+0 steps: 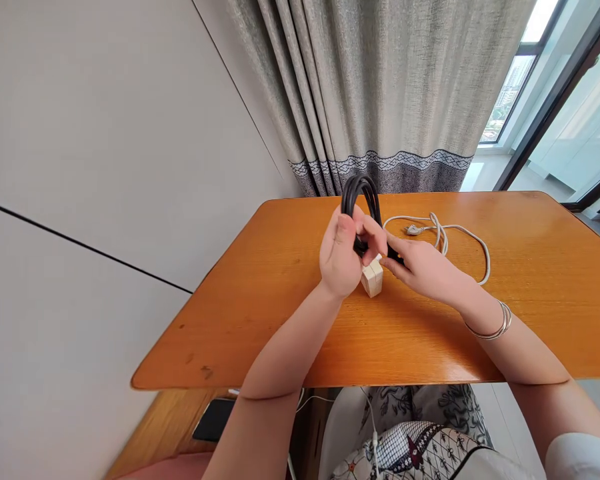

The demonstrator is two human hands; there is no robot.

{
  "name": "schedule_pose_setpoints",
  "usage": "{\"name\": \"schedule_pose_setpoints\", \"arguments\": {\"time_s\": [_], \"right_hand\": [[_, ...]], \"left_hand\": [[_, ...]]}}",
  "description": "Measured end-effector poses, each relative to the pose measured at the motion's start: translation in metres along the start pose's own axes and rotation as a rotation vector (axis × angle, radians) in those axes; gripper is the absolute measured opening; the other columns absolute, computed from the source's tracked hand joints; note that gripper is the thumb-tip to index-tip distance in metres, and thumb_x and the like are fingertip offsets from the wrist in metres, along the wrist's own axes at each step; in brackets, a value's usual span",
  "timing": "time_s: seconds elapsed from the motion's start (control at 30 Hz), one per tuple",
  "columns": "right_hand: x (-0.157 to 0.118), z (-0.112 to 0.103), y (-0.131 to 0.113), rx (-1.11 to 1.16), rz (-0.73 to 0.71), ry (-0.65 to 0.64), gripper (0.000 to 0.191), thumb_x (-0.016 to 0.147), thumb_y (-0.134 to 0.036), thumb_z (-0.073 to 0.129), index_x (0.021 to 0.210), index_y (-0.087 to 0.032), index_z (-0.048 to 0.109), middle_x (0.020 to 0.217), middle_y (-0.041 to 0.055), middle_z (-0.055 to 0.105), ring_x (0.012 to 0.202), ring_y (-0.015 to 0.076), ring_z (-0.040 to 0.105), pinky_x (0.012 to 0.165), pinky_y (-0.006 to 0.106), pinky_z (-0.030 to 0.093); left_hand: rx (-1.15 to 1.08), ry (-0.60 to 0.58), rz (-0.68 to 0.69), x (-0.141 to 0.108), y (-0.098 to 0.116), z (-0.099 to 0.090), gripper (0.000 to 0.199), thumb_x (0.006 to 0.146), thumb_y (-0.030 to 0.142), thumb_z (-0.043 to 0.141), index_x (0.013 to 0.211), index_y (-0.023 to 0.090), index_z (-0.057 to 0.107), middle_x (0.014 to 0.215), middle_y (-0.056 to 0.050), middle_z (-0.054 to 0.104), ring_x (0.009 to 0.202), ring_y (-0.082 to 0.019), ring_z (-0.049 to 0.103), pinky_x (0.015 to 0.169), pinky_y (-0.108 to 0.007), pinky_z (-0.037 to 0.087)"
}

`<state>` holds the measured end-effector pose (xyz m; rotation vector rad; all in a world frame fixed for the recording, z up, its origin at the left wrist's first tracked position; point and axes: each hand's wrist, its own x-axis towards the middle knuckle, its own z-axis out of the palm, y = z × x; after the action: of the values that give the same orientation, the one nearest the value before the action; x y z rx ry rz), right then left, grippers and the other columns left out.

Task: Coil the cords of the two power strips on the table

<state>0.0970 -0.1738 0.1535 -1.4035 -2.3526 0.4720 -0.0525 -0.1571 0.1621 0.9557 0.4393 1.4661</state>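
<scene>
A looped black cable (360, 187) is gripped in my left hand (343, 253), its coils standing up above the thumb and fingers. Beside it, my right hand (425, 267) pinches a black end of the cable between thumb and fingers. Just below the hands, a white power strip (372, 279) rests on the table, partly hidden by them. A white cord (486, 257) curves behind my right hand, with its plug (414, 230) lying near the far edge.
The wooden table (260, 287) has rounded corners. A grey curtain (405, 87) hangs behind it, a pale wall panel (105, 120) stands to the left, and glass doors (570, 120) are at the right. A dark phone-like object (214, 419) lies below the front edge.
</scene>
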Motion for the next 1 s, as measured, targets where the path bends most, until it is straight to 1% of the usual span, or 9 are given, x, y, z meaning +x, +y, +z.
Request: {"name": "schedule_pose_setpoints", "arguments": {"time_s": [0.07, 0.13, 0.27, 0.37, 0.53, 0.67, 0.83, 0.9, 1.0], "right_hand": [[-0.001, -0.003, 0.003, 0.265, -0.097, 0.029, 0.028, 0.100, -0.032, 0.053, 0.117, -0.013, 0.064, 0.096, 0.0083, 0.070, 0.077, 0.0149, 0.060, 0.071, 0.028, 0.046], [-0.001, -0.004, 0.007, 0.515, -0.152, -0.006, 0.029, 0.100, -0.040, 0.053, 0.106, -0.014, 0.064, 0.088, 0.0036, 0.065, 0.070, 0.0115, 0.053, 0.065, 0.025, 0.044], [0.001, -0.002, 0.011, 0.808, -0.094, -0.155, 0.038, 0.101, -0.048, 0.048, 0.097, -0.013, 0.062, 0.078, -0.0004, 0.056, 0.065, 0.0091, 0.046, 0.057, 0.023, 0.040], [0.003, 0.002, 0.009, 0.989, -0.079, -0.237, 0.035, 0.094, -0.050, 0.061, 0.085, -0.015, 0.058, 0.077, 0.0000, 0.059, 0.065, 0.0083, 0.051, 0.060, 0.023, 0.045], [0.008, 0.015, 0.000, 1.410, 0.054, -0.259, 0.032, 0.081, -0.038, 0.079, 0.089, -0.019, 0.054, 0.075, -0.0018, 0.063, 0.062, 0.0086, 0.060, 0.060, 0.021, 0.053], [0.011, 0.021, -0.010, 1.718, 0.171, -0.246, 0.013, 0.084, -0.019, 0.065, 0.095, -0.019, 0.057, 0.072, -0.0026, 0.062, 0.058, 0.0080, 0.059, 0.062, 0.019, 0.056], [0.010, 0.023, -0.016, 1.831, 0.143, -0.236, 0.019, 0.083, -0.014, 0.064, 0.098, -0.019, 0.054, 0.070, -0.0054, 0.061, 0.049, 0.0051, 0.053, 0.054, 0.015, 0.054], [0.009, 0.023, -0.013, 1.774, 0.143, -0.211, 0.023, 0.081, -0.019, 0.072, 0.095, -0.020, 0.053, 0.068, -0.0067, 0.060, 0.050, 0.0047, 0.056, 0.052, 0.014, 0.053], [0.010, 0.017, -0.002, 1.541, 0.120, -0.254, 0.028, 0.078, -0.029, 0.080, 0.088, -0.018, 0.056, 0.067, -0.0052, 0.061, 0.055, 0.0064, 0.061, 0.052, 0.015, 0.053]], "left_hand": [[0.009, -0.064, 0.024, -0.003, -0.005, -0.004, 0.049, 0.100, 0.057, 0.051, 0.069, 0.021, 0.037, 0.051, 0.004, 0.056, 0.034, -0.007, 0.037, 0.037, -0.020, 0.029], [-0.001, -0.089, 0.044, -0.005, -0.008, -0.007, 0.048, 0.099, 0.056, 0.053, 0.069, 0.021, 0.038, 0.052, 0.004, 0.058, 0.034, -0.007, 0.039, 0.037, -0.020, 0.030], [-0.033, -0.097, 0.069, -0.006, -0.010, -0.011, 0.047, 0.097, 0.057, 0.055, 0.071, 0.022, 0.039, 0.052, 0.005, 0.058, 0.034, -0.007, 0.041, 0.037, -0.019, 0.030], [-0.027, -0.148, 0.081, -0.006, -0.013, -0.013, 0.045, 0.095, 0.056, 0.060, 0.072, 0.022, 0.041, 0.055, 0.005, 0.060, 0.040, -0.009, 0.050, 0.039, -0.019, 0.035], [-0.004, -0.182, 0.123, -0.005, -0.014, -0.015, 0.044, 0.088, 0.051, 0.071, 0.071, 0.022, 0.043, 0.055, 0.003, 0.061, 0.052, -0.012, 0.060, 0.047, -0.021, 0.039], [-0.043, -0.162, 0.068, -0.006, -0.012, -0.014, 0.039, 0.097, 0.045, 0.062, 0.071, 0.021, 0.044, 0.056, 0.002, 0.062, 0.048, -0.010, 0.054, 0.045, -0.023, 0.031], [-0.059, -0.201, 0.215, -0.004, -0.018, -0.012, 0.040, 0.093, 0.049, 0.065, 0.071, 0.023, 0.046, 0.044, 0.005, 0.049, 0.049, -0.014, 0.056, 0.047, -0.024, 0.036], [-0.054, -0.182, 0.253, -0.003, -0.019, -0.011, 0.040, 0.093, 0.050, 0.065, 0.072, 0.023, 0.047, 0.041, 0.006, 0.044, 0.047, -0.014, 0.055, 0.048, -0.023, 0.039], [-0.080, -0.117, 0.186, -0.002, -0.013, -0.008, 0.044, 0.101, 0.052, 0.051, 0.070, 0.022, 0.042, 0.037, 0.007, 0.037, 0.039, -0.012, 0.046, 0.046, -0.022, 0.038]]}}
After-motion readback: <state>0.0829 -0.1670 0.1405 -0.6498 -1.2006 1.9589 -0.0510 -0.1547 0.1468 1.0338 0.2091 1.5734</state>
